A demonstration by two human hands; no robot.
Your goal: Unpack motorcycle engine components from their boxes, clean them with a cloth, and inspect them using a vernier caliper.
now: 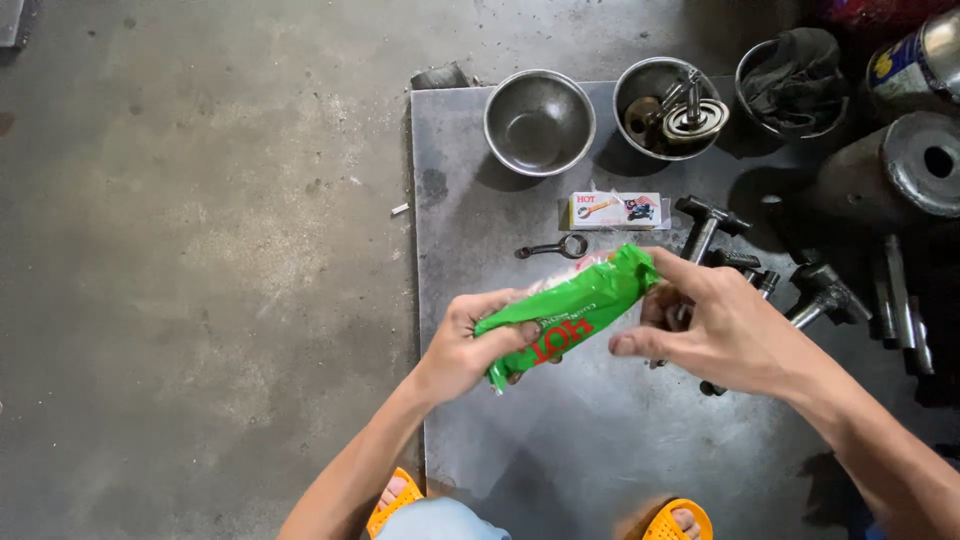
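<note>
A long green plastic packet (570, 310) with red lettering is held slantwise above a grey metal sheet (560, 440). My left hand (470, 345) grips its lower end. My right hand (715, 320) pinches its upper end with thumb and forefinger, the other fingers spread. What is inside the packet is hidden. Just beyond the packet lie a small dark connecting rod (552, 248) and a small white printed box (614, 211).
An empty steel bowl (539, 122), a bowl with metal parts (668, 107) and a bowl with a dark cloth (790, 82) stand at the sheet's far edge. Dark T-shaped tools (815, 290) and a metal cylinder (900, 165) lie right. Bare concrete floor (200, 270) lies left.
</note>
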